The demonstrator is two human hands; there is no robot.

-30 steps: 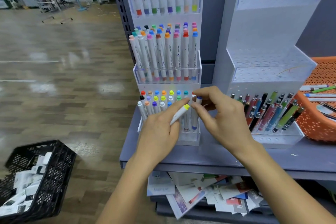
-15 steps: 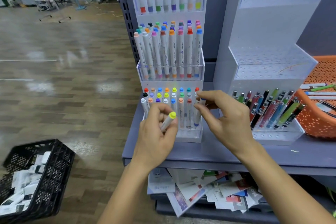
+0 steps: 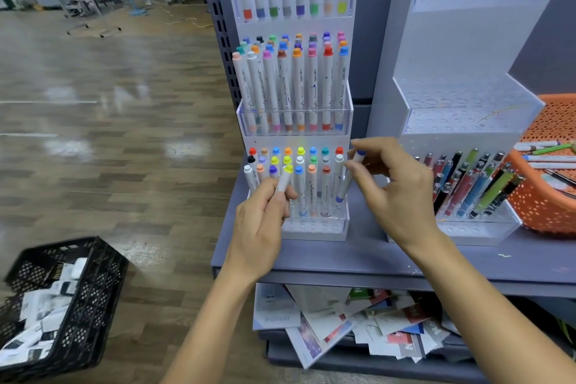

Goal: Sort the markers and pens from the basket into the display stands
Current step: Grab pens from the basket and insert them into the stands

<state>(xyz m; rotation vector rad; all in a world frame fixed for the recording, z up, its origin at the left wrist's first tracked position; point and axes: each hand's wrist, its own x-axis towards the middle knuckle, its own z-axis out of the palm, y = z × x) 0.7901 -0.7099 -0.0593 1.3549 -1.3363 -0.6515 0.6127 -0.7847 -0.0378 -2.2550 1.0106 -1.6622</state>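
Left hand (image 3: 260, 221) pinching yellow-capped marker (image 3: 284, 179), right hand (image 3: 394, 187) gripping blue-capped marker (image 3: 349, 178) (tilted), both at near row of marker stand (image 3: 314, 229).

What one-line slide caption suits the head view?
Each hand, left and right, holds a marker at the bottom tier of the stand.

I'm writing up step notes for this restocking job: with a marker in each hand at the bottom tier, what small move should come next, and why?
Probably lower the blue-capped marker in the right hand into the right end of the marker stand's front row. It already tilts tip-down there, with holes showing free below. The left hand holds the yellow-capped marker raised, so that one can follow.
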